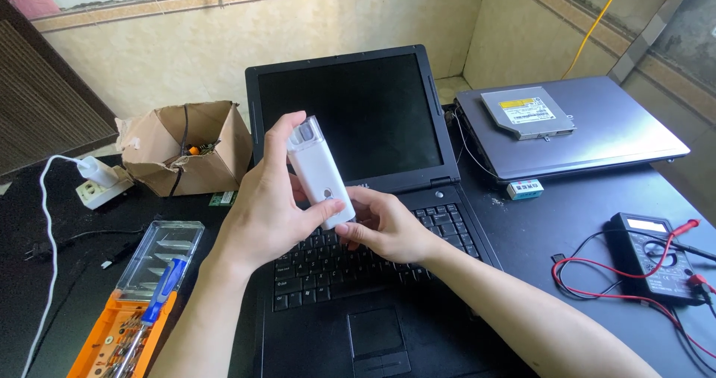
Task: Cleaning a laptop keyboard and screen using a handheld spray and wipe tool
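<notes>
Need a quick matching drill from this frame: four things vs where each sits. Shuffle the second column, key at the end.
1. white device
2. multimeter
3. optical drive
4. screwdriver bit set

A. on the closed grey laptop
B. left of the open laptop
C. held in left hand and right hand
D. far right, red leads attached

Pairs: 1-C, 2-D, 3-A, 4-B

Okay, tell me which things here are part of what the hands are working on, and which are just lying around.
In hand:
- small white device, held up by left hand and right hand
- open black laptop right beneath them

Lying about:
- closed grey laptop with an optical drive on top
- multimeter, red leads
- orange screwdriver kit
- torn cardboard box
- white charger
</notes>
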